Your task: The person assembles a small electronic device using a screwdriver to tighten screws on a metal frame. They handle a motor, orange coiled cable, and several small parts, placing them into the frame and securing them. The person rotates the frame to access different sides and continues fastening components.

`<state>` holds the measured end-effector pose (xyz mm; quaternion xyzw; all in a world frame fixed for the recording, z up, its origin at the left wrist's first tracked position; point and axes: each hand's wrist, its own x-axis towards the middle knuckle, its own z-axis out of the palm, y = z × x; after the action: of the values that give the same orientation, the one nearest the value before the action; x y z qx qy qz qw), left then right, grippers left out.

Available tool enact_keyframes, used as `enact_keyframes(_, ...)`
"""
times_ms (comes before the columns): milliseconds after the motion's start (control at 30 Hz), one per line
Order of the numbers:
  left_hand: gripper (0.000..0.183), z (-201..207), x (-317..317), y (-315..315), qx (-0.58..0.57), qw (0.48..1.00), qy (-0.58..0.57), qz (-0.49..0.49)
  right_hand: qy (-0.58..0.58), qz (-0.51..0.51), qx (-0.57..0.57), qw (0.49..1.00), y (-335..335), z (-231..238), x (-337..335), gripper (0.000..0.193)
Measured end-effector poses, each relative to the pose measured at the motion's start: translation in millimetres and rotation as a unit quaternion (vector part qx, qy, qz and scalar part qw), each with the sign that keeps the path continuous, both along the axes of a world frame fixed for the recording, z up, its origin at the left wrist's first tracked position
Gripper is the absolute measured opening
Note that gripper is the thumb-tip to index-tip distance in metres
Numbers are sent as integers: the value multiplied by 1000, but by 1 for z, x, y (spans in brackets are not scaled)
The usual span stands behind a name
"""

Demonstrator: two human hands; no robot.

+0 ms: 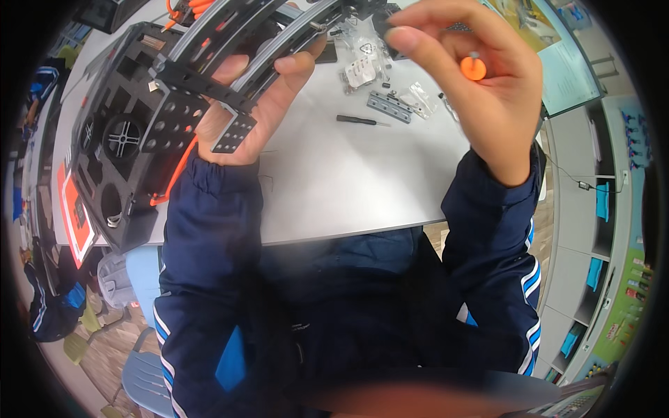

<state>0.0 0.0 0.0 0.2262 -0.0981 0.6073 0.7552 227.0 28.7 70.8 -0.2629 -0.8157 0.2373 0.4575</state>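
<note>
My left hand [275, 104] is closed around a frame of grey metal rails and black perforated brackets [282, 45], raised over the left part of the table. My right hand [481, 76] is up at the upper right, its thumb and forefinger brought close together near the frame's right end. Whether anything small sits between those fingertips I cannot make out. In its curled fingers, against the palm, is a small orange round piece [473, 68] with a grey tip. The upper end of the frame is cut off by the picture's edge.
A black case with shaped foam recesses [122, 164] lies at the left, with an orange cable [182, 167] beside it. On the white table [348, 181] are a small black screwdriver [359, 120], a grey perforated plate [389, 106] and clear plastic bags [366, 56]. Shelves [582, 230] stand to the right.
</note>
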Motion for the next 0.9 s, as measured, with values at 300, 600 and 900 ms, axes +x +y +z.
enact_keyframes(300, 31, -3, 5, -8, 10, 998, 30, 50, -37, -98, 200, 974, -18, -9, -46, 13)
enact_keyframes(600, 31, -7, 4, -12, 36, 998, 21, 42, -2, -109, 207, 972, -25, -16, -49, 11)
enact_keyframes(900, 27, -4, 3, -4, 71, 997, 27, 29, -38, -106, 201, 973, -31, -1, -46, 13)
